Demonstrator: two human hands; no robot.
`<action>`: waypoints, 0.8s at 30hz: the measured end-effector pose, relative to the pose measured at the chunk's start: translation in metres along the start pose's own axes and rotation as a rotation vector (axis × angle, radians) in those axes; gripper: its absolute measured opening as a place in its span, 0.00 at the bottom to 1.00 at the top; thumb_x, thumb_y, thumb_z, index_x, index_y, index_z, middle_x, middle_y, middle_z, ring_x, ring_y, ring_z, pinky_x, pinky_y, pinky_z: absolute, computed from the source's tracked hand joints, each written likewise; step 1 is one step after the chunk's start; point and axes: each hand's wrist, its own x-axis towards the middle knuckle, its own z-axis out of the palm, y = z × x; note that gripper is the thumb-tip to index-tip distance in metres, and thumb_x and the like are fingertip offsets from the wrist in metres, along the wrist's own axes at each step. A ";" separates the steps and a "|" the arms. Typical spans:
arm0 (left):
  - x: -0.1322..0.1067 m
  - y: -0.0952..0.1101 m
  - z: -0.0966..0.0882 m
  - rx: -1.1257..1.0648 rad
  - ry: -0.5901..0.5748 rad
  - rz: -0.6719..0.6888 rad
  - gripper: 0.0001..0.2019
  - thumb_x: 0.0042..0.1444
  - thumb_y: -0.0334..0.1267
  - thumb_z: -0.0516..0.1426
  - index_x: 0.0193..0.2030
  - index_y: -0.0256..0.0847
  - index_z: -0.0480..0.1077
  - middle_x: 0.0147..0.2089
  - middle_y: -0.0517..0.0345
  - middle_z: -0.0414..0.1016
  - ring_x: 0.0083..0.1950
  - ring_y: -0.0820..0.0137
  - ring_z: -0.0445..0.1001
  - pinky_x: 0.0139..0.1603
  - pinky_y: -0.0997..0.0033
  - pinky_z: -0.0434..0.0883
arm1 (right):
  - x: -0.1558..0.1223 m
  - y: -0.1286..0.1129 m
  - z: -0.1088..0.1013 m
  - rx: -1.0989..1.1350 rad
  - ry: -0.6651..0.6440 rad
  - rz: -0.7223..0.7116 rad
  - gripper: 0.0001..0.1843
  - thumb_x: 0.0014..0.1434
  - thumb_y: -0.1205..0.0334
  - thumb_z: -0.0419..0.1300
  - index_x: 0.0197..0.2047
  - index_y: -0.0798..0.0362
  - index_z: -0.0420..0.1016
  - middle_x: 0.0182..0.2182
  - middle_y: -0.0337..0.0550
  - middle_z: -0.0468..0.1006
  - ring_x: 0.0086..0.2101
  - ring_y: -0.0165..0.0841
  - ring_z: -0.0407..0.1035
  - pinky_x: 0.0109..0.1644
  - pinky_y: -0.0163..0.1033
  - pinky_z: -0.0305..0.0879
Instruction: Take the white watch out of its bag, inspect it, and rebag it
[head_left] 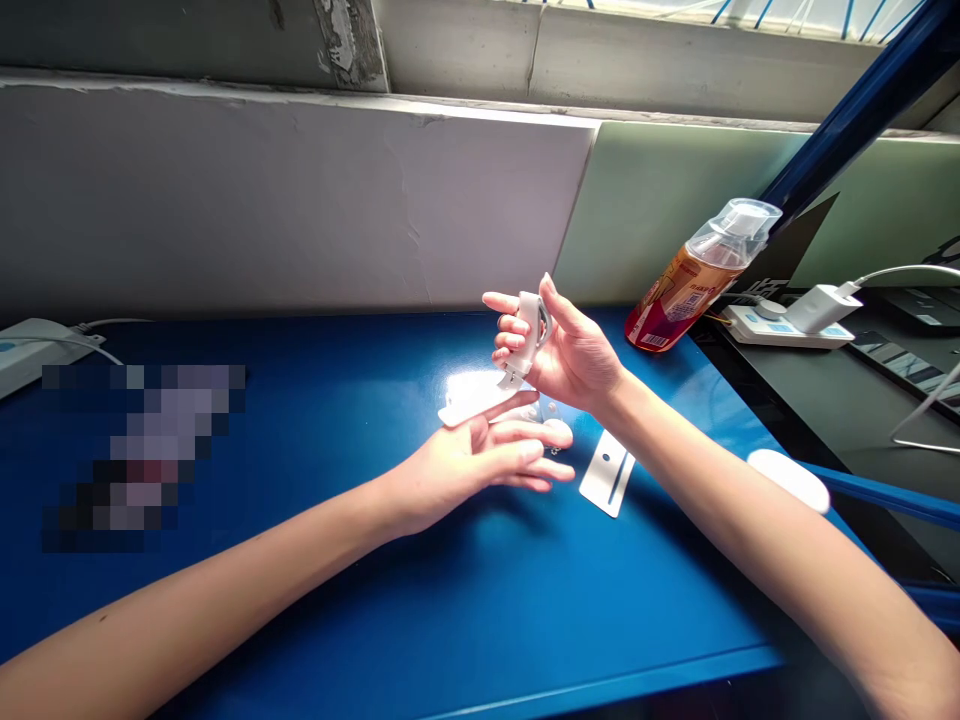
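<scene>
My right hand [559,350] is raised above the blue table [315,560] and its fingers curl around a small white plastic part [526,335] that stands upright in the palm. Just below it my left hand [480,460] lies low over the table with the fingers stretched out flat and nothing in them. Its fingertips reach toward a small white oval piece [557,432]. A flat white plate with a slot [609,473] lies on the table to the right of my left fingertips. Another flat white piece [469,398] lies behind my left hand in the glare.
A bottle of reddish liquid with a clear cap [697,280] leans at the table's back right. A white power strip with a charger [795,318] sits on the grey surface beyond. A white oval object [787,478] rests at the right edge. A wall runs behind the table.
</scene>
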 end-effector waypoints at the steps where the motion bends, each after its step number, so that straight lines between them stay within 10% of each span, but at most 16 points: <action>1: 0.001 0.001 0.001 0.023 0.031 0.006 0.26 0.61 0.40 0.64 0.64 0.37 0.65 0.59 0.36 0.75 0.51 0.56 0.81 0.52 0.60 0.75 | 0.000 0.001 0.000 -0.013 0.008 -0.028 0.24 0.64 0.41 0.59 0.41 0.54 0.80 0.23 0.34 0.68 0.26 0.25 0.66 0.37 0.31 0.71; 10: 0.009 0.002 0.001 -0.045 0.274 0.118 0.17 0.67 0.38 0.57 0.59 0.34 0.69 0.60 0.39 0.74 0.57 0.54 0.78 0.59 0.54 0.73 | -0.005 0.010 0.005 -0.392 0.059 -0.169 0.22 0.48 0.41 0.72 0.32 0.54 0.82 0.23 0.37 0.76 0.26 0.29 0.71 0.32 0.35 0.68; 18: 0.006 0.002 -0.004 0.140 0.211 0.164 0.17 0.56 0.38 0.68 0.51 0.36 0.75 0.48 0.47 0.81 0.51 0.57 0.80 0.56 0.58 0.74 | -0.010 0.011 0.013 -0.635 0.081 -0.297 0.18 0.49 0.44 0.71 0.27 0.51 0.81 0.27 0.39 0.75 0.28 0.30 0.68 0.29 0.36 0.64; 24: 0.005 -0.002 -0.001 0.135 0.148 0.089 0.17 0.59 0.48 0.65 0.45 0.34 0.76 0.39 0.49 0.80 0.39 0.63 0.82 0.46 0.63 0.78 | -0.010 0.011 0.016 -0.601 0.002 -0.100 0.23 0.56 0.39 0.65 0.33 0.52 0.84 0.35 0.45 0.82 0.38 0.38 0.76 0.36 0.37 0.70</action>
